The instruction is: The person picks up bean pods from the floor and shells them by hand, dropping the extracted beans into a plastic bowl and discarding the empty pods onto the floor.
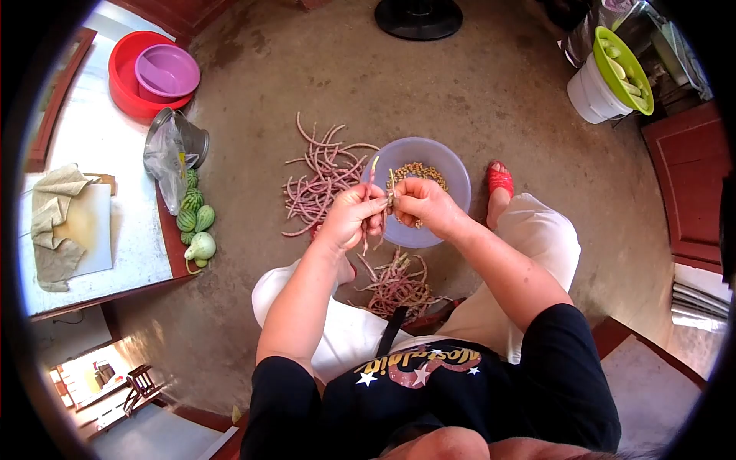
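Note:
Both my hands are close together over a pale purple basin (458,180) that holds loose beans (426,175). Long reddish bean pods (369,184) are pinched in my left hand (355,218), hanging above and below its fingers. My right hand (426,204) has its thumb and fingers pressed on a pod that spans the small gap between the hands. Left of the basin lies a pile of whole pods (324,175) on the floor. A second heap of pods or husks (400,287) sits between my legs, below the basin.
At the left, a table (138,253) bears a board with a cloth (57,222). Red and purple basins (126,84) stand at the upper left, above striped melons (193,201). A white bucket (594,96) under a green basin is at the upper right. A black round base (418,19) stands ahead.

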`<action>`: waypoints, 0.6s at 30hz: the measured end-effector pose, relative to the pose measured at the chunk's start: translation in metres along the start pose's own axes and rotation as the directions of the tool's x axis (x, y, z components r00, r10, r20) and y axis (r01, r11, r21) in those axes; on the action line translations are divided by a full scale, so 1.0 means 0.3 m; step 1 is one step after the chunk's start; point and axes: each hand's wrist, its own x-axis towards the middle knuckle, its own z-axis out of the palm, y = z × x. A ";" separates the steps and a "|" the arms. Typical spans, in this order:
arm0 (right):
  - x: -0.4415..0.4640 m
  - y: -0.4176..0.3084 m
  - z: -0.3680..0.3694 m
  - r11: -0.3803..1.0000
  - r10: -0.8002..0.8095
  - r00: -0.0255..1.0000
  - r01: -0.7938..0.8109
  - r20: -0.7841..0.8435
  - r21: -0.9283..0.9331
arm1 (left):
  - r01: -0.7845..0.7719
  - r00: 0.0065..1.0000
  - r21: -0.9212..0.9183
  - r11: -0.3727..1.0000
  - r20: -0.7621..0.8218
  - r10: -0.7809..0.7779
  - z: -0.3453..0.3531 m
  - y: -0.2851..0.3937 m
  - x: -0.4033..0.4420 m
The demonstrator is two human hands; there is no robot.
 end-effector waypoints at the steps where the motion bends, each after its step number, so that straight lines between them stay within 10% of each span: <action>1: 0.001 -0.001 -0.002 1.000 0.009 1.000 -0.009 -0.022 -0.005 | -0.018 1.000 -0.004 1.000 0.000 0.018 -0.004 -0.010 0.007; 6: 0.021 0.023 -0.024 0.955 -0.124 0.982 0.079 -0.144 -0.284 | -0.168 0.978 0.261 0.951 -0.075 0.193 -0.007 -0.065 0.068; 14: 0.037 0.030 -0.081 0.945 0.061 0.998 -0.060 0.007 0.322 | -0.059 0.997 -0.053 0.997 -0.057 0.056 0.026 -0.048 0.096; 18: 0.051 0.060 -0.088 0.990 0.085 0.986 -0.067 -0.140 0.128 | -0.101 0.991 0.145 0.984 -0.076 0.113 0.012 -0.092 0.124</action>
